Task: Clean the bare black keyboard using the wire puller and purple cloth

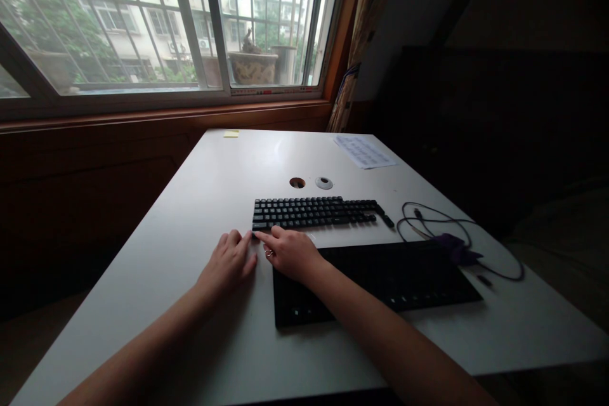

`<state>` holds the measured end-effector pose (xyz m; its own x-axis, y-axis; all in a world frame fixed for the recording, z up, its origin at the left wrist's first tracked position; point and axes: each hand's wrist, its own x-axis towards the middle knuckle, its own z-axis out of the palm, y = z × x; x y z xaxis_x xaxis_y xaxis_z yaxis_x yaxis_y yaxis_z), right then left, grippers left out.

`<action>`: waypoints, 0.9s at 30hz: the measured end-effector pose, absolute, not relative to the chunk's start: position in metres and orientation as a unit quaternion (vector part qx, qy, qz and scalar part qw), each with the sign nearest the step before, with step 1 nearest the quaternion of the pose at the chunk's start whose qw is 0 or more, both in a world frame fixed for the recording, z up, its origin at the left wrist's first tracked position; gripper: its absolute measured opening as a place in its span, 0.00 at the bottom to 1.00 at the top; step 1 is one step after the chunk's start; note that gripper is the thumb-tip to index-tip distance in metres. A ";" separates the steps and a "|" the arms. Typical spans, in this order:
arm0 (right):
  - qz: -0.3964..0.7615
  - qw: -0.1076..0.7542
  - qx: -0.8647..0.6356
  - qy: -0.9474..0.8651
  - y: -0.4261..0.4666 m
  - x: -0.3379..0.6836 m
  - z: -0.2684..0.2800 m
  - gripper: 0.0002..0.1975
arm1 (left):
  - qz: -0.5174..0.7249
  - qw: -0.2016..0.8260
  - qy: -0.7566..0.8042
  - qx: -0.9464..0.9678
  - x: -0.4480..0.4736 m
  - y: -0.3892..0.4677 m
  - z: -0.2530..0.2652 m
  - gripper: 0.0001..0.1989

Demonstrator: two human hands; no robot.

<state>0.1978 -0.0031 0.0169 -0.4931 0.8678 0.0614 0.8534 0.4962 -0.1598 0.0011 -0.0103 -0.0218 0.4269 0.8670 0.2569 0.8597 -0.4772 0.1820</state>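
Note:
Black keycaps stand in close rows on the white table, laid out like a keyboard. At their near left corner is a single dark keycap, partly covered by fingertips. My left hand rests on the table with its thumb apart, the index fingertip against the keycap's left side. My right hand, a ring on one finger, has its index fingertip at the same keycap and its other fingers curled. Under my right forearm lies a black keyboard; only a few light marks show along its near edge.
A black cable loops on the right around a purple piece. Beside it lies a small dark object. Farther back are a round table hole, its cover, printed sheets and a yellow note.

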 end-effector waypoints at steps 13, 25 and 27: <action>0.151 0.279 -0.448 -0.836 0.001 0.225 0.034 0.16 | 0.251 0.035 0.498 0.829 -0.002 -0.013 -0.010 0.15; 0.286 0.444 -0.441 -0.726 -0.079 0.261 0.067 0.19 | 0.213 0.175 0.237 0.932 0.013 -0.031 0.007 0.09; 0.305 0.447 -0.448 -0.712 -0.093 0.262 0.059 0.18 | 0.204 0.185 0.225 0.935 0.014 -0.033 0.008 0.09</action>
